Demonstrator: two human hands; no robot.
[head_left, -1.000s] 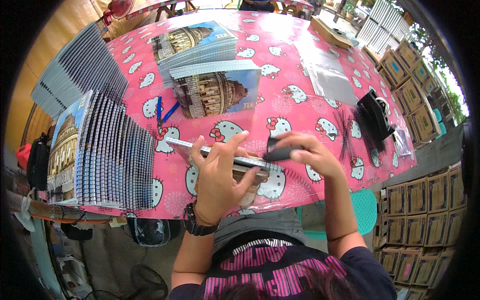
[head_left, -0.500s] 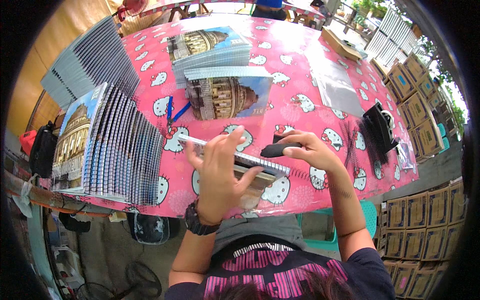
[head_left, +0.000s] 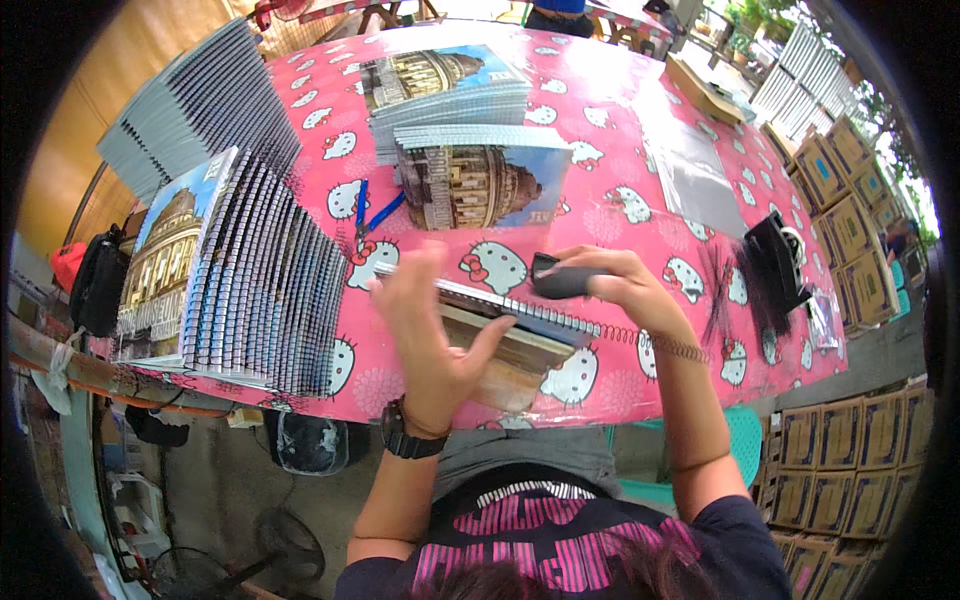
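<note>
A notebook (head_left: 520, 358) with a row of punched holes along its far edge is tilted near the front of the table. My left hand (head_left: 425, 335) grips it, thumb lying on the cover and other fingers toward its left end, partly blurred. A spiral wire coil (head_left: 630, 340) runs along the holed edge and sticks out loose to the right, under my right wrist. Just beyond that edge, my right hand (head_left: 625, 285) is closed on a black rounded hand tool (head_left: 568, 281); its exact kind is unclear.
Coil-bound notebooks (head_left: 265, 285) stand at left, with another stack (head_left: 205, 105) behind. Unbound book piles (head_left: 485, 185) lie ahead, beside blue-handled pliers (head_left: 372, 212). Loose black coils (head_left: 728, 295) and a black holder (head_left: 775, 262) are at right. Cartons (head_left: 850, 450) are stacked beyond the table.
The view has shifted slightly. My left fingers have moved and blurred, uncovering more of the notebook's cover. The black tool stays in my right hand near the coil; more coil shows at the right.
</note>
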